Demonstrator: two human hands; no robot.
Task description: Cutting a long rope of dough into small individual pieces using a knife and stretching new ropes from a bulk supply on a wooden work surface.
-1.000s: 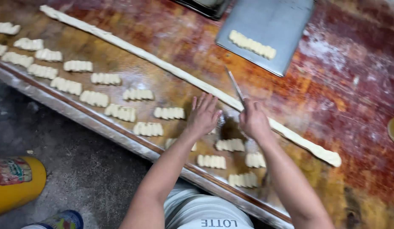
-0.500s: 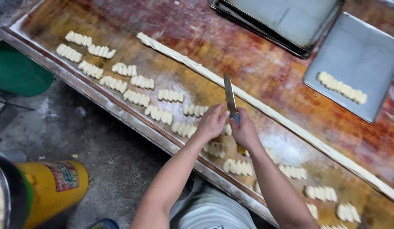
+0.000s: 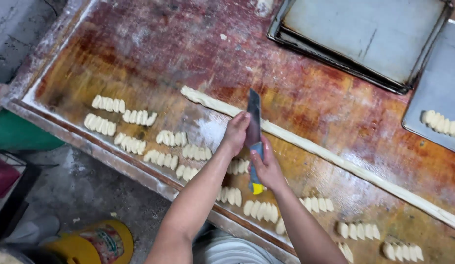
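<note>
Shifted: your hands now nearer the dough rope's (image 3: 306, 144) end | right hand (image 3: 267, 168) fingers clenched on knife (image 3: 254, 132) | left hand (image 3: 236, 133) steadies blade, released | step: portioning | next: align blade across rope on surface (image 3: 139, 54).

1 knife (image 3: 254, 128), 1 dough rope (image 3: 335, 157), 3 trays (image 3: 364, 39), 2 hands (image 3: 252, 151).

**Operator Appearance: Arms and Clothing**

Both forearms are bare, entering the frame from 6 o'clock. The left hand (image 3: 236, 133) and right hand (image 3: 267, 168) wear no gloves, rings or watch. A white garment with thin grey stripes (image 3: 227, 250) covers the torso at 6 o'clock.
</note>
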